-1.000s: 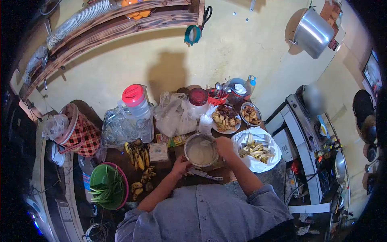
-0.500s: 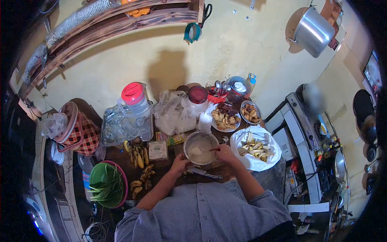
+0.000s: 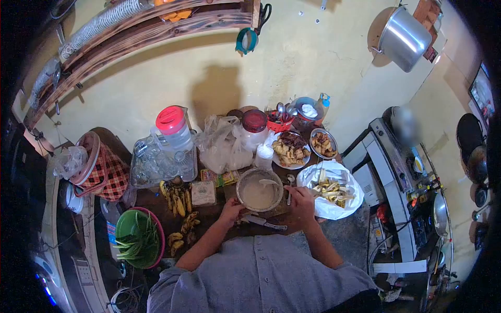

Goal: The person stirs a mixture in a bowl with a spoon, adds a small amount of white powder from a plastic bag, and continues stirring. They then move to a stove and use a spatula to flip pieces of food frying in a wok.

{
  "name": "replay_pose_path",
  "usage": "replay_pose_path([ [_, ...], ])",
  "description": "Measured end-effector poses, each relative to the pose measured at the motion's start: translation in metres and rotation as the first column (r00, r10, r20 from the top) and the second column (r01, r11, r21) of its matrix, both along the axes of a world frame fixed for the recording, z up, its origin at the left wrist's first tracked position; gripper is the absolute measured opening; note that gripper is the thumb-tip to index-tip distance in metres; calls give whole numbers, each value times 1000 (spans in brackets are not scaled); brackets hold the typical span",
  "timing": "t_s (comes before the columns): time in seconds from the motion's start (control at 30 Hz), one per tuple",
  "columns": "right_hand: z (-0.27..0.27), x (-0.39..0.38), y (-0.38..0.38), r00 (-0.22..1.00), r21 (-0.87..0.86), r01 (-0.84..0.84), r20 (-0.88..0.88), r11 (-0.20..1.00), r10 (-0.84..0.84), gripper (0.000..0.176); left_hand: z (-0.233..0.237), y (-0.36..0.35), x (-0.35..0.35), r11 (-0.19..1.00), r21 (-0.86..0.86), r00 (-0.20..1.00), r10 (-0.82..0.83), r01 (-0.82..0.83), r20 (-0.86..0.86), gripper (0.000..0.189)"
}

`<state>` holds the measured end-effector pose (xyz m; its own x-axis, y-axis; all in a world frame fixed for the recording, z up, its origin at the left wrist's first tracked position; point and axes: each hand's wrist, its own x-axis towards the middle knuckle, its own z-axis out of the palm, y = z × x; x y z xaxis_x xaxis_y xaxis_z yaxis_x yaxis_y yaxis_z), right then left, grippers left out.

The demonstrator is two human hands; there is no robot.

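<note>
In the middle of the table stands a metal bowl (image 3: pixel 257 204) holding a pale, smooth batter (image 3: pixel 255 194). My left hand (image 3: pixel 231 210) grips the bowl's left rim, fingers closed. Inside the bowl a light-coloured spoon (image 3: pixel 269 182) leans toward the upper right rim. Just right of the bowl, my right hand (image 3: pixel 301 202) has its fingers closed over the handle of a metal spoon (image 3: pixel 289 196); the fingertips are small in view. A knife (image 3: pixel 265 222) lies below the bowl, close to my shirt front.
A white bag of peels (image 3: pixel 334 195) sits to the right. Behind are a plate of fried pieces (image 3: pixel 290 151), a red-lidded jar (image 3: pixel 254 125) and plastic bags (image 3: pixel 224 146). Bananas (image 3: pixel 178 198), a glass tray (image 3: pixel 164 169) and a green basin (image 3: pixel 136 235) stand left; a stove (image 3: pixel 396 156) is far right.
My right hand has let go of the spoon in the batter and moved right and down to the metal spoon beside the bowl. My left hand stays on the rim.
</note>
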<state>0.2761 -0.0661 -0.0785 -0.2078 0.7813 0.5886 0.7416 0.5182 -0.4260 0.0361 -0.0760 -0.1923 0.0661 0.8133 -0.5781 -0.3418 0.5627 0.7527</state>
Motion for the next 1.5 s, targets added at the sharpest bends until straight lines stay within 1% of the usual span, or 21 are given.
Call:
replay_pose_path([
  [0.13,-24,5,-17,999,18,41,1,999,-41,36,1,-1,0,1000,25,1000,-3,3,8,24],
  [0.2,-41,6,-22,998,-45,54,31,997,-53,39,3,-3,0,1000,1,998,12,-12,54,22],
  [0.23,-51,7,-24,998,-44,53,31,998,-51,39,0,-2,-1,1000,3,998,13,-14,54,22],
  [0.3,-67,9,-28,999,-67,40,-28,997,-42,41,-2,0,-2,999,23,999,-30,29,27,21],
  [0.33,-72,9,-31,999,-66,40,-29,997,-42,41,1,-1,-1,999,24,999,-30,30,26,21],
  [0.4,-81,11,-36,992,-59,75,-94,995,-80,39,8,-4,1,1000,8,1000,-8,8,24,21],
  [0.47,-95,15,-38,987,-87,103,-117,991,-113,37,-5,-2,0,1000,16,1000,2,-3,31,21],
  [0.53,-93,17,-39,980,-116,130,-139,985,-145,36,2,-3,2,1000,23,999,13,-14,39,20],
  [0.6,-89,19,-40,978,-130,97,-172,987,-118,33,11,-5,2,999,-35,999,4,-6,-49,19],
  [0.63,-91,21,-41,978,-131,98,-172,987,-120,33,9,-4,2,999,-36,999,3,-5,-49,19],
  [0.7,-101,27,-41,982,-236,96,-138,967,-131,31,4,-4,1,999,-32,1000,-1,0,-31,20],
  [0.8,-114,32,-38,993,-254,64,-83,965,-87,27,0,-3,0,999,-34,1000,-7,7,-12,21],
  [0.93,-124,30,-36,990,-252,89,-86,964,-114,26,2,-4,0,1000,-20,1000,10,-10,-13,21],
  [1.03,-127,28,-34,990,-212,95,-87,973,-115,26,3,-4,0,999,-40,1000,-3,2,-28,22],
  [1.1,-127,26,-34,989,-206,132,-38,970,-143,25,0,-5,1,999,-15,998,37,-37,46,25],
  [1.13,-128,26,-34,989,-205,132,-38,970,-142,25,2,-5,1,999,-13,998,38,-37,46,25],
  [1.23,-131,26,-33,987,-218,143,-40,965,-155,23,4,-6,0,1000,0,1000,3,-3,27,27],
  [1.33,-134,26,-33,988,-209,137,-41,968,-149,22,-3,-3,-3,999,-35,997,-18,21,75,31],
  [1.4,-136,26,-34,988,-222,131,-51,966,-146,23,2,-1,-4,998,0,998,62,-62,33,34],
  [1.43,-137,26,-35,987,-222,134,-53,966,-149,23,9,0,-5,998,1,998,59,-59,31,34],
  [1.5,-138,26,-36,985,-237,145,-52,960,-162,23,25,3,-8,967,104,943,250,-233,-219,36],
])
